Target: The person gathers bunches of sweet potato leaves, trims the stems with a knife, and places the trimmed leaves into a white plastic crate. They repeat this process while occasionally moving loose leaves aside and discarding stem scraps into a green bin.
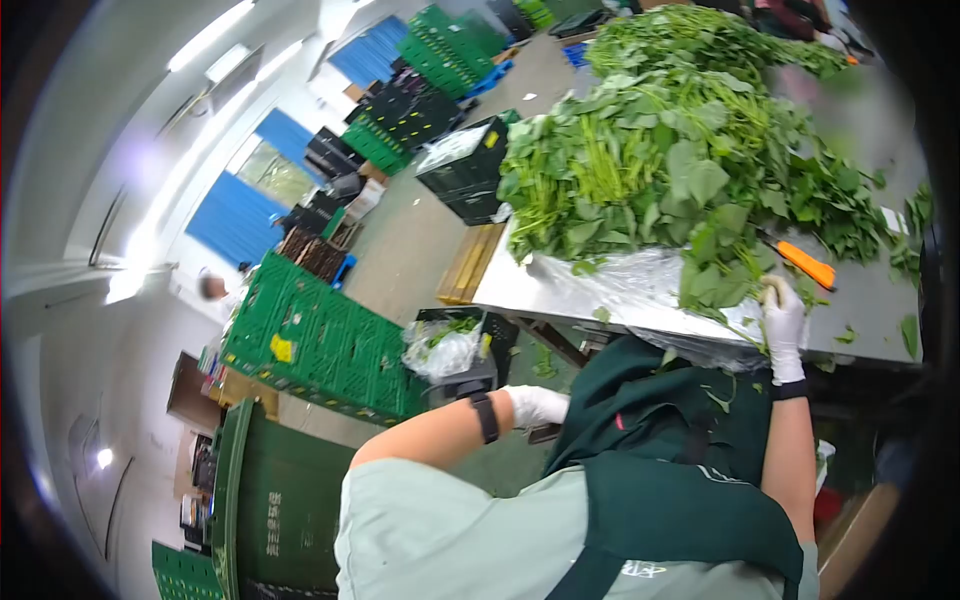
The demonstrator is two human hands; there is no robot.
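Observation:
My right hand (783,316), in a white glove, is closed at the table's near edge around the stems of a small bunch of leafy greens (715,268). Just beyond it on the table lies a knife with an orange handle (806,265), its dark blade partly under leaves. A big heap of leafy greens (620,165) covers much of the table, partly over clear plastic film (625,275). My left hand (538,406), also gloved in white, is low beside my dark green apron (640,400). Its fingers are hidden at the apron's edge.
The metal table (560,292) has scattered leaves. Left of it stand a black crate (470,325) with a plastic bag of greens, stacked green crates (315,335) and a large green bin (285,500). Another person's sleeve (790,15) shows at the table's far end.

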